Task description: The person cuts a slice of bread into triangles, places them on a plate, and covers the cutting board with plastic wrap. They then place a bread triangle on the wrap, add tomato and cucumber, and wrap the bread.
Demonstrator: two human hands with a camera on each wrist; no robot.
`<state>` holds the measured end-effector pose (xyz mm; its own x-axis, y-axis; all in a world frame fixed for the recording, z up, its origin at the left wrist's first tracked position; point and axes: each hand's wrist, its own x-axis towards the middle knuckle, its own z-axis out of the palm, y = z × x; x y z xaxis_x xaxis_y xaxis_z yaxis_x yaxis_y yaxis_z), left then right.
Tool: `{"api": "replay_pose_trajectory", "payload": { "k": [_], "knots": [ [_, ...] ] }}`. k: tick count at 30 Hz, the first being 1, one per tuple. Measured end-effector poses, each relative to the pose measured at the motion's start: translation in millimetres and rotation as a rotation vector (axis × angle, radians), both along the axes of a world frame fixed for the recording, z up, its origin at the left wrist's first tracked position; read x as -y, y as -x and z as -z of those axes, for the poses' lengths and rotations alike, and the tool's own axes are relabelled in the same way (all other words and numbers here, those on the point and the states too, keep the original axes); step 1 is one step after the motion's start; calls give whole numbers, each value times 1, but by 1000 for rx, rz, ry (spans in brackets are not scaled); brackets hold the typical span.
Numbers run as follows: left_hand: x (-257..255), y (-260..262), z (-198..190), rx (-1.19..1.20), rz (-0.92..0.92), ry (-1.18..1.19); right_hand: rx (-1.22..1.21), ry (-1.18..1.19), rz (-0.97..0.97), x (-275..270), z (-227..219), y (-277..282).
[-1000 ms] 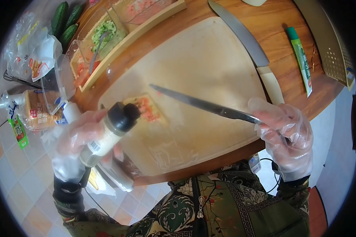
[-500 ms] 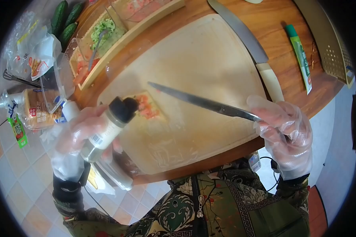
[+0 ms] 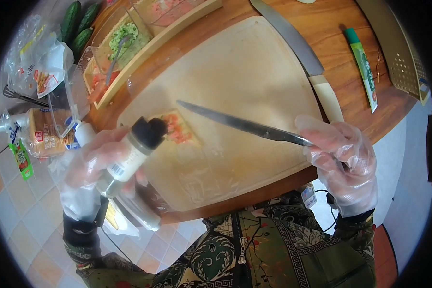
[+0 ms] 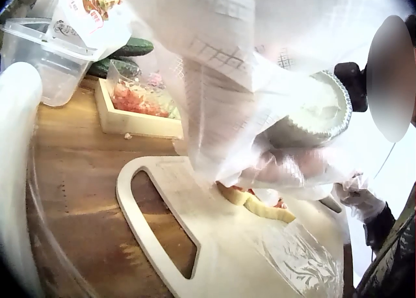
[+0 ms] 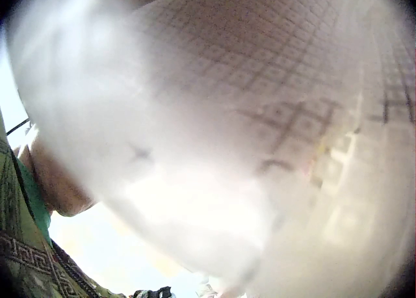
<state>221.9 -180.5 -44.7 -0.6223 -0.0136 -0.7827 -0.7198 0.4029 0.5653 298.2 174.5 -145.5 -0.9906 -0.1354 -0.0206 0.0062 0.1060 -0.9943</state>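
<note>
past your knife [image 3: 245,125], held over the cutting board [image 3: 245,67], pale surface stretches to the far edge — there's your room. your right hand [image 3: 343,165] grips the knife; your left hand [image 3: 93,165] curls round a tilted, black-capped bottle [image 3: 128,163], near the red-topped bread [image 3: 180,132]. crinkled clear plastic gloves [image 3: 357,199] cover both.

It was a food-preparation place, like a kitchen; whether in a home or a shop could not be told. A cutting board [image 3: 235,81] showed it, with a wooden table [image 3: 338,53] beneath, topped bread [image 3: 179,130] on it, a large knife [image 3: 295,48] along its right edge, and cucumbers [image 3: 70,21] and packaged bread [image 3: 45,132] off its left side.
</note>
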Motion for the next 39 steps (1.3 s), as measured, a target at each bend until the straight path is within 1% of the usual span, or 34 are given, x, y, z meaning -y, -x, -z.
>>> {"api": "replay_pose_trajectory", "payload": {
  "k": [1,3,4,6,9,11,13,14,16,17,19,21,22,25,26,28,29,31,33,35,37,39],
  "knots": [
    [2,1,0,0,0,0,-10,-48,-21,0,-1,1],
    [7,4,1,87,77,-42,-4,-54,-17,1,-1,1],
    [3,2,3,88,77,-43,6,-62,-13,2,-2,1],
    [-7,-3,7,-13,44,165,14,-71,-17,1,-2,1],
    [-4,2,5,8,89,101,-2,-67,-39,0,0,2],
    [-2,0,5,8,75,66,-31,-56,-58,1,5,2],
    [-1,0,5,8,59,30,-152,7,-30,4,10,2],
    [0,2,5,16,87,4,-155,5,-32,1,6,5],
    [2,4,5,19,112,-26,-67,-332,-206,-7,-7,12],
    [4,4,6,35,121,-43,-71,-336,-208,-8,-3,11],
    [5,0,6,42,126,-62,-108,-54,-119,-6,16,6],
    [3,-5,5,-43,45,-18,-106,-14,-94,0,21,4],
    [3,-6,5,-47,43,-20,-98,29,-66,1,23,3],
    [5,-8,6,-57,39,-29,-139,3,-61,3,29,0],
    [8,-7,8,-27,58,-55,-141,1,-61,2,26,1],
    [11,-9,11,2,78,-81,-127,-224,-115,0,17,4],
    [12,-11,12,-21,68,-75,-128,-225,-115,2,18,3],
    [14,-15,11,-46,57,-70,-91,-80,-2,9,20,1],
    [17,-21,8,-122,12,-194,-97,-116,-13,10,16,4],
    [15,-20,3,-126,39,-182,-102,-150,-26,7,9,6],
    [13,-19,-2,-129,66,-168,-82,-265,-212,-2,2,9],
    [10,-21,-5,-111,42,-184,-56,-279,-210,-2,0,7]
  ]
}}
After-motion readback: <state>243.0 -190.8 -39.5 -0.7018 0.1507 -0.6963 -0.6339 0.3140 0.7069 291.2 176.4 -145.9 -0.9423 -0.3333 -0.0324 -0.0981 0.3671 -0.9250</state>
